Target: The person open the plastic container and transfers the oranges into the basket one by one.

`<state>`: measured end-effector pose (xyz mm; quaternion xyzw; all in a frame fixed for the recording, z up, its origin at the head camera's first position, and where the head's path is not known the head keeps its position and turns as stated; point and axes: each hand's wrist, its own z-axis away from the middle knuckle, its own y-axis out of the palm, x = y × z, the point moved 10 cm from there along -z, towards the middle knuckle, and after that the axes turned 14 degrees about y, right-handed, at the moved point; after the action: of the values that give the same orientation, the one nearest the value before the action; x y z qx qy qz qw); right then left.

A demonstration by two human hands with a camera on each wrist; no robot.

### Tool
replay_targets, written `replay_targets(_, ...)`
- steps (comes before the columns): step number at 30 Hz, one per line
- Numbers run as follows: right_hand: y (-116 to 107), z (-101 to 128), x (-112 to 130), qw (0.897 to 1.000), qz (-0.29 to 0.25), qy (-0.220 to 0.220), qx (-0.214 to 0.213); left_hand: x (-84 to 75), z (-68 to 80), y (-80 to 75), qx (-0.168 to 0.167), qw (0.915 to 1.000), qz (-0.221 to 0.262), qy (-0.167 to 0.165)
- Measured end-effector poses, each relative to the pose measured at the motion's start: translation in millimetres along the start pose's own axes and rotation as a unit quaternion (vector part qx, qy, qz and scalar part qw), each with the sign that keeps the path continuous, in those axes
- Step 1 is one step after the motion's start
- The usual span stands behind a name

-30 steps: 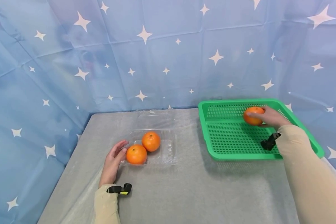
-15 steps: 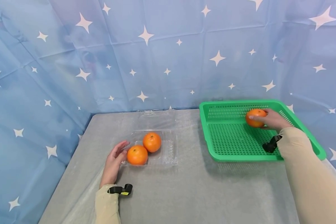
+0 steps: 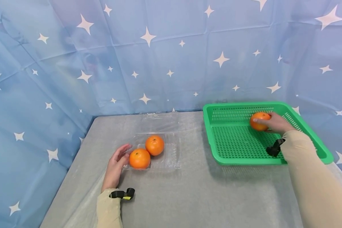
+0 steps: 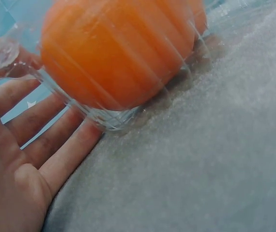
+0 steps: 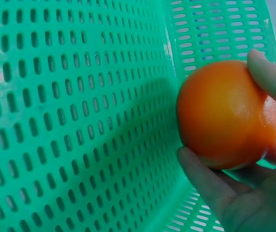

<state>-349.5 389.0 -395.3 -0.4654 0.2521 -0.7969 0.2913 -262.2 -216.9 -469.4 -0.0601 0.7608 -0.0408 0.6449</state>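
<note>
My right hand (image 3: pixel 279 123) holds an orange (image 3: pixel 259 121) inside the green plastic basket (image 3: pixel 216 160), near its back right. In the right wrist view, the thumb and fingers are around the fruit (image 5: pixel 225 116), close to the perforated basket wall. On the left, my left hand (image 3: pixel 115 164) touches the left side of a clear plastic clamshell box (image 3: pixel 171 158), its fingers nearly straight along the outer wall in the left wrist view. Inside the box, a front orange (image 3: pixel 139 158) and a rear orange (image 3: pixel 155 145) sit against each other.
The clamshell's clear lid (image 3: pixel 159 122) lies folded back toward the rear edge of the grey-covered table (image 3: pixel 205 196). A blue curtain (image 3: pixel 182 60) with white stars hangs behind and to the left. The basket's raised rim surrounds the right hand.
The right hand with its orange has moved slightly lower in the basket. The left hand stays at the clear box, and the whole head view has shifted a little.
</note>
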Motion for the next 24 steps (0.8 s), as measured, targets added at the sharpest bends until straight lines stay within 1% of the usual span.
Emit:
replay_targets(5,2.0,-2.3,-3.0,1.0,0.005,0.004,0.004,-1.3,0.2,0.4,0.001,1.0,0.005,0.002)
replay_targets(8,2.1,-1.7,-2.6,1.0,0.014,0.003,0.001,-5.3,1.2,1.3,0.006,0.9999,0.012,0.01)
replay_targets(12,4.5,0.3,-4.5,1.0,0.015,0.0,0.005,-16.2,3.1,3.9,0.013,0.9996,0.015,0.018)
replay_targets(18,5.9,1.7,-4.4,1.0,0.021,-0.01,0.008,-30.9,5.4,6.7,0.012,0.9999,-0.001,0.01)
replay_targets(22,5.3,-0.1,-2.7,0.999,0.036,-0.015,0.013,-32.0,6.1,8.1,0.01,0.9999,0.002,0.011)
replay_targets(24,5.1,-0.3,-2.0,0.999,0.04,-0.013,0.015,-29.1,6.0,8.0,0.009,0.9999,0.007,0.013)
